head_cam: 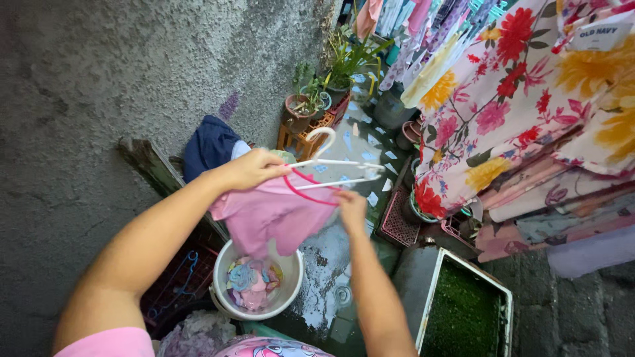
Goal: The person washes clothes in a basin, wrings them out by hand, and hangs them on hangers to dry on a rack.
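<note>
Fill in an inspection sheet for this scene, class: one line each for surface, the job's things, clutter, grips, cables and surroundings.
Surface: wet concrete ground, with a rough grey wall on the left.
Job's things: pink garment partly on a white hanger; white bucket below holds more wet clothes.
Clutter: potted plants, orange crate, dark blue cloth, tray of green growth.
Grips: left hand holds garment and hanger at the hook end; right hand pinches the garment's edge by the hanger arm.
Cables: nothing seen.
Surroundings: floral fabrics and other laundry hang on the right.
</note>
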